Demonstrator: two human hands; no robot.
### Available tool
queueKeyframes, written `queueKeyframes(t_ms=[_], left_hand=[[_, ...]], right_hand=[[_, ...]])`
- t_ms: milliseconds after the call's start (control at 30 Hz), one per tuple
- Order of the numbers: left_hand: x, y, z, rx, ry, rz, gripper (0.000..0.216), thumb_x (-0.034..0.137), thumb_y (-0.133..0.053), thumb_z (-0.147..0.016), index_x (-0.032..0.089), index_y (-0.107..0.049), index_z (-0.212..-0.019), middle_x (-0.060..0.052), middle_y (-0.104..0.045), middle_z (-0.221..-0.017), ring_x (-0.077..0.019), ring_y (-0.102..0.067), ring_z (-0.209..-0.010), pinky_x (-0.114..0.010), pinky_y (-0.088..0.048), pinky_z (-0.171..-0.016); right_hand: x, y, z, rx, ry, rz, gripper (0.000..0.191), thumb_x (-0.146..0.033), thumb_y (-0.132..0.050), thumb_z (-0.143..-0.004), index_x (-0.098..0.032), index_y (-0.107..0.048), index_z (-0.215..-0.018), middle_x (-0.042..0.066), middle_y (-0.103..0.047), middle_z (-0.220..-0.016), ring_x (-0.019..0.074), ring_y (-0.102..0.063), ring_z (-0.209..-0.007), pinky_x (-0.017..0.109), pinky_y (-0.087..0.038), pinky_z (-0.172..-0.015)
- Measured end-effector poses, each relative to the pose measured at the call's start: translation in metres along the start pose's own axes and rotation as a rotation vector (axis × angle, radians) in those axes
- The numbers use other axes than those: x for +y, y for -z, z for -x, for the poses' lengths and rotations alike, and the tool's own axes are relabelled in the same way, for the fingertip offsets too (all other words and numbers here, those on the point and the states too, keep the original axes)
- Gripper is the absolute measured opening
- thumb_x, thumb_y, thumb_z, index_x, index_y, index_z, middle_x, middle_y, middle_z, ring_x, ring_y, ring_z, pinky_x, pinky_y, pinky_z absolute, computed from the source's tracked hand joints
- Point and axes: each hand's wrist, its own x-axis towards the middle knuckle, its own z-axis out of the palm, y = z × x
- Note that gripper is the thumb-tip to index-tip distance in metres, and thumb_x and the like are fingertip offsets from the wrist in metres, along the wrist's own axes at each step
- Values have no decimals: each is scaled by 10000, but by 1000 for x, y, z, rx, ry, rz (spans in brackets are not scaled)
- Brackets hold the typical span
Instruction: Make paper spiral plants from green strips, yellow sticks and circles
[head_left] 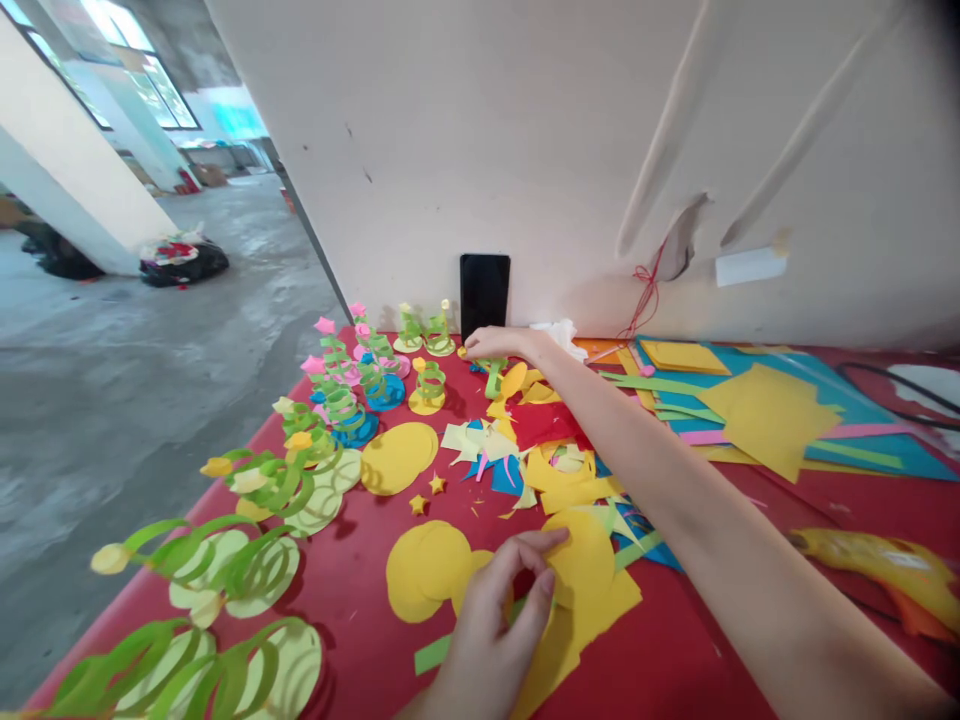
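Clock centred on the paper scraps [491,442], as seen in the head view. Largest first.

White panel [480,150] stands at 12; red tabletop [337,610] runs below it. Blue sheet [877,400] at 3, bearing yellow sheets and strips. Finished paper spirals [345,405] fill 7 to 11 along the edge: the far ones rise toward 11 to 12 with pink stars at their tips; the nearest, in this view, lean long toward 9, discs at their 3 o'clock ends. Yellow glue gun [881,565] between 3 and 4.

Hands: left hand [506,610] at 6, over yellow discs [427,570], loosely curled, thumb and forefinger apart. Right hand [499,342] at 12, fingers bent downward, narrow; whether they grip cannot be told. Black phone [484,290] just behind it, long axis upright.

Green spiral [493,380] directly under the right hand, at 12: visible strand runs roughly 12 to 6; top end hidden by the fingers.

Green strip [433,655] beside the left wrist, pointing 8 to 2. Two yellow stars [437,484] near 8.
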Motion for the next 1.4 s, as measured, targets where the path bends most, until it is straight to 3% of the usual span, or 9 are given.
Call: queueKeyframes(t_ms=[133, 300, 500, 1000, 1400], left_hand=[[1, -1, 0, 3, -11, 17, 170, 296, -443, -836, 191, -443, -701, -115, -575, -1140, -221, -481, -1122, -347, -344, -936], [3, -1, 0, -2, -21, 31, 165, 269, -441, -834, 194, -429, -687, -110, -588, -1116, -217, -489, -1113, -353, -353, -933], [3, -1, 0, -2, -19, 22, 159, 254, -436, -835, 191, -433, -689, -109, -586, -1114, -215, -492, -1109, -349, -357, -927], [-3, 1, 0, -28, -61, -20, 130, 231, -413, -855, 190, -430, -733, -101, -561, -1164, -185, -488, -1118, -310, -372, -935], [-5, 2, -2, -35, -74, -8, 132, 226, -410, -858, 190, -427, -733, -91, -566, -1152, -171, -486, -1119, -307, -374, -939]], right_hand=[[5, 5, 6, 84, 55, -24, 288, -315, -476, -843, -129, -521, -1058, 59, -552, -1039, 169, -557, -890, 354, -480, -750], [-4, 19, 14, 331, 173, -82, 285, -319, -455, -855, -127, -515, -1057, 65, -561, -1018, 150, -564, -867, 347, -481, -741], [-20, 14, -3, 584, 174, -42, 272, -314, -470, -847, -124, -528, -1033, 65, -557, -1028, 165, -549, -911, 376, -458, -786], [-25, -31, -54, 678, 295, -68, 279, -314, -474, -845, -127, -523, -1046, 64, -557, -1028, 160, -556, -892, 364, -471, -765], [-25, -34, -44, 689, 314, -112, 281, -308, -475, -845, -130, -516, -1059, 65, -555, -1029, 155, -559, -880, 356, -477, -753]])
